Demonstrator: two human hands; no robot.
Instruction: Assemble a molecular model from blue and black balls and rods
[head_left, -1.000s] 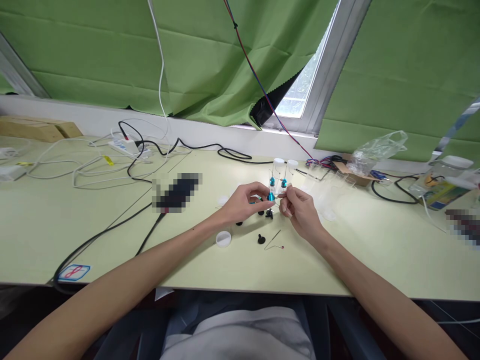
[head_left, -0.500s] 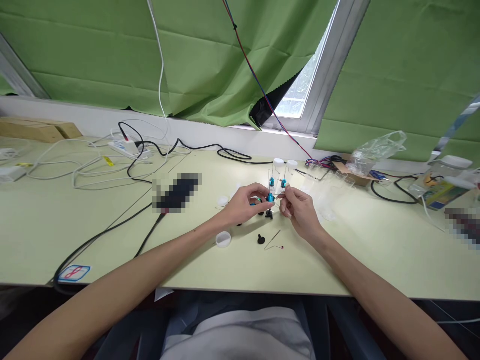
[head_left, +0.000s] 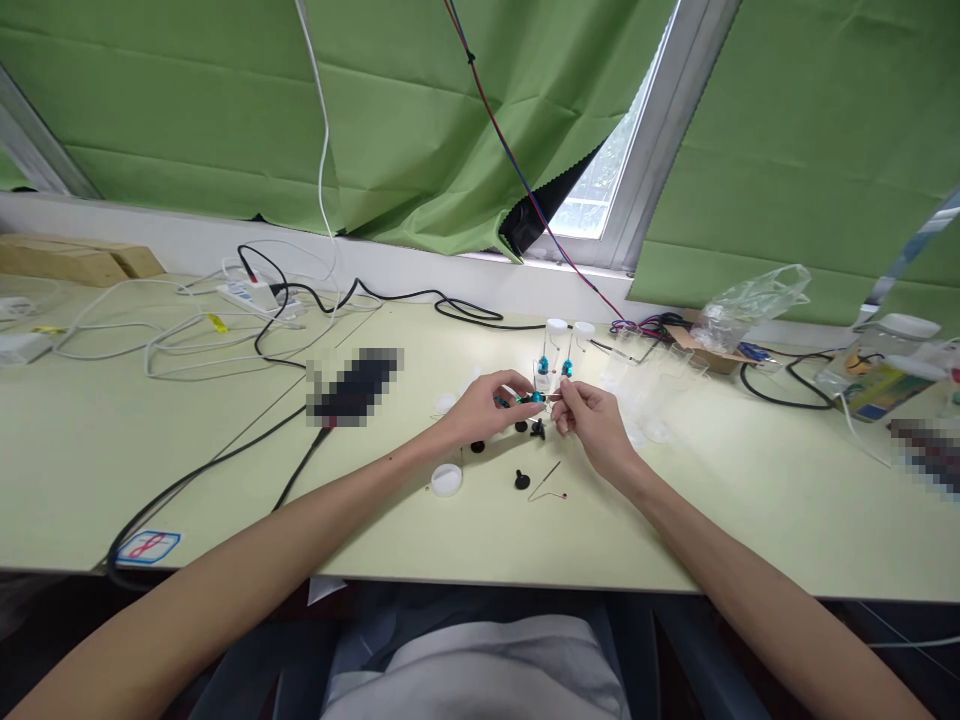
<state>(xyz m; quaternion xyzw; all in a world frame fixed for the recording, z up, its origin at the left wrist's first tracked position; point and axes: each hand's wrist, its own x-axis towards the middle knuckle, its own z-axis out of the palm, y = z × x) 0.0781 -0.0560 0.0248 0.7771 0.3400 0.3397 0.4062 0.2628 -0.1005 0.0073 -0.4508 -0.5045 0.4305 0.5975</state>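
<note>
My left hand (head_left: 491, 408) is closed, with thumb and fingers pinching a small shiny blue part (head_left: 537, 398) just above the table. Close against its right side, my right hand (head_left: 596, 420) is closed in a pinch on a thin metal wire (head_left: 553, 395) that reaches toward the blue part. Whether the two touch is too small to tell. Behind the hands, two more blue parts with upright wires, a left one (head_left: 544, 365) and a right one (head_left: 568, 369), stand before white-capped clear containers. Below lie a black disc-based piece (head_left: 523, 480) and a bent wire (head_left: 547, 495).
A white round lid (head_left: 446, 480) and another black piece (head_left: 478, 447) lie by my left forearm. Clear plastic containers (head_left: 652, 375) stand right of my hands. Further left are a pixelated dark device (head_left: 356, 387) and tangled cables; a box with a plastic bag (head_left: 754, 300) sits back right.
My right hand has moved slightly left and down, bringing its wire closer to the blue part. The blue part has tilted a little in my left hand, which has barely shifted.
</note>
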